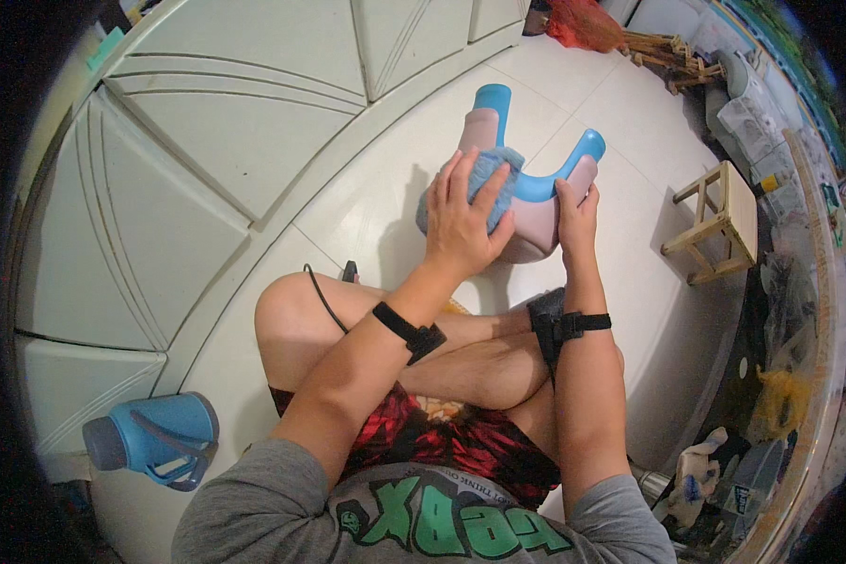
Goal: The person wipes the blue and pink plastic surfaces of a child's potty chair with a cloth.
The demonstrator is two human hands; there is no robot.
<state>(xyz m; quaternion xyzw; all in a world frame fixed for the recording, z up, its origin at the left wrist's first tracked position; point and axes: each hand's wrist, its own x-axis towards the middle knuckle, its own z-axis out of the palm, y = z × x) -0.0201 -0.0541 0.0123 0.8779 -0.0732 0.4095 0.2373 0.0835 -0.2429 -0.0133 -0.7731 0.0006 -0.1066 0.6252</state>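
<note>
In front of my crossed legs is a pink and blue plastic piece (532, 224) with two blue-edged prongs, perhaps a small upturned stool. My left hand (465, 215) grips a fluffy blue cloth (493, 182), its fingers spread over the top, against the left side of the plastic piece. The cloth hides much of that side. On the other side, my right hand (578, 211) holds the right prong near its base, with the thumb on the near face. Black straps with small devices circle both forearms.
A small wooden stool (722, 225) stands on the tiled floor to the right. White cabinet panels (240, 92) line the left, with a blue jug (158, 437) near them. A red bag (585, 27) and wooden sticks (673, 60) lie at the far right.
</note>
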